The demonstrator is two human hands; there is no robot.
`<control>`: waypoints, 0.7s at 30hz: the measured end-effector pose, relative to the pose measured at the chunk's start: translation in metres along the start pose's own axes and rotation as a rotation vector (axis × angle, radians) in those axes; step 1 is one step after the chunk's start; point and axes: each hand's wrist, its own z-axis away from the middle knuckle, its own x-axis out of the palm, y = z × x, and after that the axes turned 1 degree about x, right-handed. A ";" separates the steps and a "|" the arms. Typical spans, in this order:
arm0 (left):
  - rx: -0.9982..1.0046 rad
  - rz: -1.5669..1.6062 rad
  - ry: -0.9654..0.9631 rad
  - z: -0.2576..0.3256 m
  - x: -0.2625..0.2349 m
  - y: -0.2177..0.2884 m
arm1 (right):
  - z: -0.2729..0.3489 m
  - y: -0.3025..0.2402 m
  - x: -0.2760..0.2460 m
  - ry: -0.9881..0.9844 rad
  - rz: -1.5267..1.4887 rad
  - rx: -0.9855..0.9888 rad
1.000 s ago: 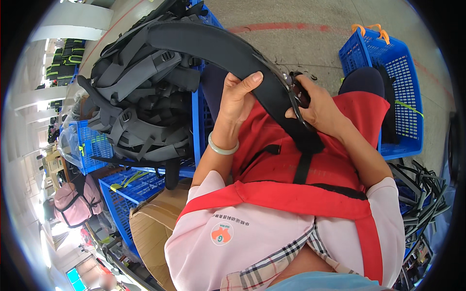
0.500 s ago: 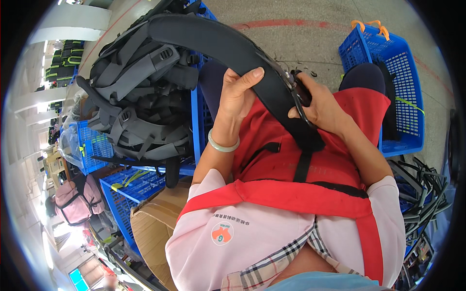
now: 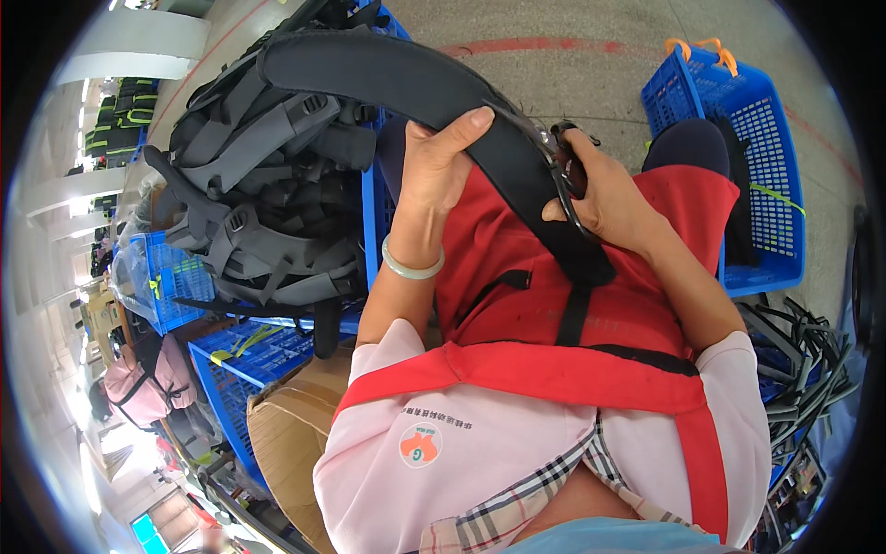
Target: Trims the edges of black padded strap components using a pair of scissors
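A long, dark grey padded strap point(image 3: 397, 78) arches from the heap of straps on the left down to my lap. Its lower end is a flat black part lying on the red apron point(image 3: 498, 300). My left hand point(image 3: 438, 166) is closed on the strap's near edge, thumb on top. At the strap's far right edge, my right hand point(image 3: 609, 198) is closed around what look like scissors point(image 3: 568, 185), with dark, curved handles. Their blades, partly hidden, point up and left along the strap's edge.
At the left, grey harness straps point(image 3: 268, 212) are heaped over blue crates point(image 3: 374, 231). A blue basket point(image 3: 784, 175) with orange handles stands at the right, above a pile of dark strips point(image 3: 803, 369). An open cardboard box point(image 3: 286, 443) sits by my left side.
Both hands and the strap have shifted slightly left, my left hand the most and a little upward. My grip on the strap and the scissors stays the same.
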 end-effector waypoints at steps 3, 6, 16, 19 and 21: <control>0.003 -0.003 0.010 0.002 0.000 -0.001 | 0.000 -0.004 -0.004 -0.048 0.011 0.012; -0.031 -0.018 0.020 0.002 -0.002 -0.002 | 0.000 0.005 -0.002 -0.067 -0.011 0.007; -0.043 -0.011 0.035 0.002 -0.005 -0.008 | 0.002 0.008 -0.004 -0.068 -0.057 0.041; -0.034 0.005 0.015 0.000 -0.004 -0.008 | 0.003 0.010 -0.005 -0.054 -0.100 0.034; -0.030 0.008 -0.002 0.000 -0.002 -0.008 | 0.002 0.008 -0.006 -0.026 -0.065 0.002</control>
